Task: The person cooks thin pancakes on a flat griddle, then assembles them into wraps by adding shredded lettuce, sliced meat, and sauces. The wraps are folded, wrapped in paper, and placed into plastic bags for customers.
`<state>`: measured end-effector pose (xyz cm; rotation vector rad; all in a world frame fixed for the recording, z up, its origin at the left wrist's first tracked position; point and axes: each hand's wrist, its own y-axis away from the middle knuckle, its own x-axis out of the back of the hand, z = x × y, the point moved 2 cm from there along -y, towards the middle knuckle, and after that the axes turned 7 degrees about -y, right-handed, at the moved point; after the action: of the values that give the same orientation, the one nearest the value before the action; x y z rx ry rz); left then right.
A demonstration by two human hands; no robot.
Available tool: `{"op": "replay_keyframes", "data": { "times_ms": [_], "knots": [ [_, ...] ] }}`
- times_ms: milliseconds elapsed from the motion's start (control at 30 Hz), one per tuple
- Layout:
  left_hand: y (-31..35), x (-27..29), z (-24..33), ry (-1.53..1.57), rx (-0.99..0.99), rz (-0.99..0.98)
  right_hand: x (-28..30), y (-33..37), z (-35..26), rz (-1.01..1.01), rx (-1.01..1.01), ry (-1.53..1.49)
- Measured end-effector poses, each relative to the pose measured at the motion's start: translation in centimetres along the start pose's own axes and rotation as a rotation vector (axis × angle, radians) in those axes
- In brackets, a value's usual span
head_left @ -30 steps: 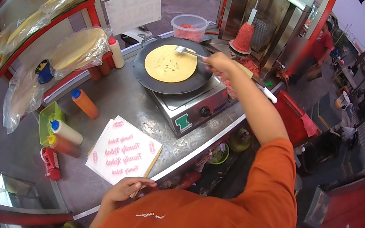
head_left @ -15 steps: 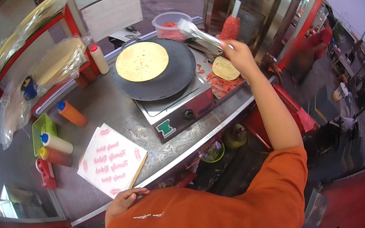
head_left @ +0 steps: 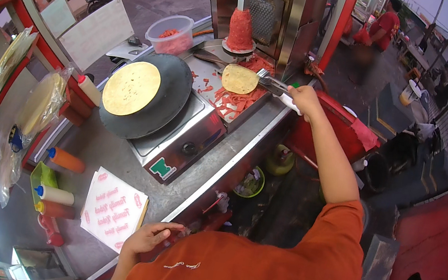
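Observation:
My right hand is closed around metal tongs with a pale handle. Their tips reach the right edge of a small round flatbread, which lies on shaved reddish meat in a metal tray. Whether they pinch the bread I cannot tell. Left of the tray, a larger flatbread lies flat on a round black griddle over a gas stove. My left hand rests by the counter's front edge, empty, fingers stretched, near a stack of printed wrapping paper.
Behind the tray stands a meat cone on a vertical spit. A clear tub of meat sits behind the griddle. Sauce bottles and a green basket line the left side. Bagged flatbreads hang over there. Another person stands far right.
My right hand has brought the tongs down from near the tub and meat cone to the small flatbread. My view has turned right. My left hand's fingers have straightened.

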<state>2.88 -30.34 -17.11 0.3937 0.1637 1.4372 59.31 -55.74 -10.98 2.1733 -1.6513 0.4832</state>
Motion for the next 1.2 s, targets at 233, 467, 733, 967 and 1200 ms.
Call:
{"op": "replay_keyframes", "data": {
  "times_ms": [233,467,733,967,1200],
  "knots": [
    [2.1,-0.7,-2.9,0.157,-0.025,0.344,-6.4,-2.2,-3.6,0.048,0.213,0.005],
    [10.5,-1.2,-7.6,-0.945,0.203,1.336,-9.4,8.4,-13.6,0.134,1.077,0.155],
    [13.1,-2.0,-10.3,-0.8,0.302,1.113,-27.3,26.5,-10.3,-0.684,0.485,-0.195],
    [14.8,0.4,-10.0,-0.759,0.138,1.101,-36.6,37.4,-2.7,-0.498,0.711,-0.1],
    [21.5,13.2,-5.6,-0.414,0.042,0.81,-37.8,41.6,-1.6,-0.615,0.739,0.041]
  ]
}}
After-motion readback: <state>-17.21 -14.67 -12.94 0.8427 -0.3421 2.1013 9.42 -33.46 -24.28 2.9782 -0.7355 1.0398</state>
